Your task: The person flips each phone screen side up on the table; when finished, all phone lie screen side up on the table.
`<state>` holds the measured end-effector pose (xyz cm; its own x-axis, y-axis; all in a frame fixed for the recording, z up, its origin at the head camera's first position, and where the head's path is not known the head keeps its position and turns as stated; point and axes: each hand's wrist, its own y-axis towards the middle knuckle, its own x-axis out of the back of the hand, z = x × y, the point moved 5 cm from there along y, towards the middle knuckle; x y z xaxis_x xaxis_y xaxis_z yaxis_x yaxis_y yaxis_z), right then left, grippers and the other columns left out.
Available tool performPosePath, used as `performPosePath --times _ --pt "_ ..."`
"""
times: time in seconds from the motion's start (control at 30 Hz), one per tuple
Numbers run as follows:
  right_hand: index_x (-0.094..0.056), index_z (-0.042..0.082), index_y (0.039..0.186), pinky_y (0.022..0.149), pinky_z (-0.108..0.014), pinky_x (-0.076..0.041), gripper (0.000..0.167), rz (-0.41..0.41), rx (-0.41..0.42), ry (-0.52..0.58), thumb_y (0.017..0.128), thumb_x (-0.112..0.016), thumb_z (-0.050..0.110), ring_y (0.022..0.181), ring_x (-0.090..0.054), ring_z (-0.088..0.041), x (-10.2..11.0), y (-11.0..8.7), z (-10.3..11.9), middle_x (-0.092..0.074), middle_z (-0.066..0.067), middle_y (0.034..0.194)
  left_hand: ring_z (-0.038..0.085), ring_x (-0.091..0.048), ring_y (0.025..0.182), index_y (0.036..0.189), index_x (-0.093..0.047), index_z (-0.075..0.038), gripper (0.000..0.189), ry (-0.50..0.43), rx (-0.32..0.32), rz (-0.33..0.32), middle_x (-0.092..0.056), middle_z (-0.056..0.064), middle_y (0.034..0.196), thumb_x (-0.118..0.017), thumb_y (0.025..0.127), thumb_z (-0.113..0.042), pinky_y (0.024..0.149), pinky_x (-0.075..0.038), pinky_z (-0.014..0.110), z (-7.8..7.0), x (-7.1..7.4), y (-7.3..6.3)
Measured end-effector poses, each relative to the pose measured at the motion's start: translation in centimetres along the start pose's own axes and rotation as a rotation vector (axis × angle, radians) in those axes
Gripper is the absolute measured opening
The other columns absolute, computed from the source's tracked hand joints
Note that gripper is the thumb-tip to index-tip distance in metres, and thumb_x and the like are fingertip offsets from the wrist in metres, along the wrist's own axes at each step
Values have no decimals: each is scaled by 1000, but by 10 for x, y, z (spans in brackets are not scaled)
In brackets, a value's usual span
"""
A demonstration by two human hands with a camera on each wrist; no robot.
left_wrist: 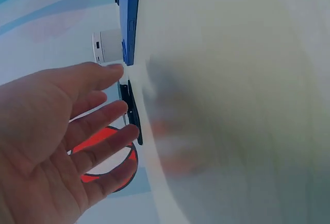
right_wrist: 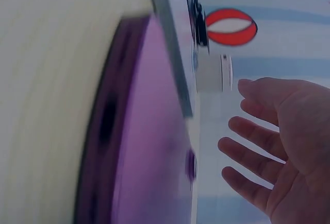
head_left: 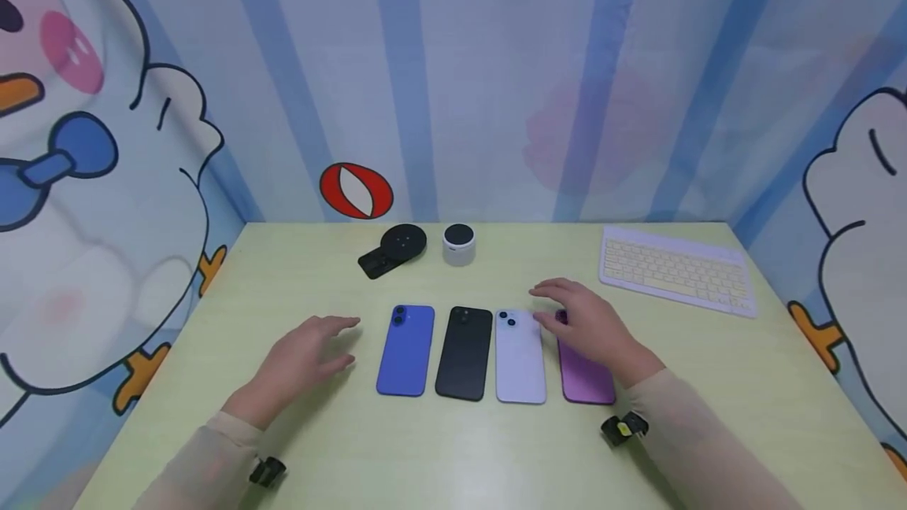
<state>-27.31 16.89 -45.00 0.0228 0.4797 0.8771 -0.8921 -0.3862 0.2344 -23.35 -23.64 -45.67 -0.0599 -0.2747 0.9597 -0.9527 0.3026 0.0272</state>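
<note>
Four phones would be several: a blue phone (head_left: 405, 352), a black phone (head_left: 464, 356), a pale lilac phone (head_left: 520, 360) and a purple phone (head_left: 586, 376) lie face down in a row on the table. My left hand (head_left: 301, 364) hovers left of the blue phone, fingers spread and holding nothing. Above the purple phone hangs my right hand (head_left: 591, 329), its thumb tip overlapping the lilac phone's upper corner in the head view. In the right wrist view the fingers (right_wrist: 252, 136) are relaxed and apart, with nothing between them.
Behind the phones sit a black folding stand with a round pad (head_left: 402, 242) and a small white cylinder with a black top (head_left: 459, 246). A white keyboard (head_left: 676, 270) lies at the back right of the pale table (head_left: 453, 463). A printed curtain (head_left: 482, 85) rises behind.
</note>
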Motion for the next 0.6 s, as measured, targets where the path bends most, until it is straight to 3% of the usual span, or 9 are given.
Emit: performPosePath --times 0.13,0.37,0.6 --pt "-70 12 131 109 -52 -47 38 41 51 39 97 -73 28 133 -59 -32 -16 14 22 -66 -8 138 29 -66 117 141 -63 -11 58 -62 -18 13 -68 10 136 -83 88 -24 100 -53 51 -1 -3 -1" --pt "-70 10 132 114 -47 -44 38 158 97 99 98 -72 27 134 -58 -29 -48 38 56 -63 -9 140 31 -59 131 138 -65 -15 56 -85 -43 20 -67 6 138 -84 87 -28 109 -48 52 -5 -9 -1" --pt "-68 9 134 118 -46 -40 40 237 124 144 98 -72 25 138 -52 -31 -72 58 81 -61 -11 143 28 -56 130 138 -66 -17 61 -97 -45 65 -67 3 137 -86 84 -35 109 -48 51 -11 -12 1"
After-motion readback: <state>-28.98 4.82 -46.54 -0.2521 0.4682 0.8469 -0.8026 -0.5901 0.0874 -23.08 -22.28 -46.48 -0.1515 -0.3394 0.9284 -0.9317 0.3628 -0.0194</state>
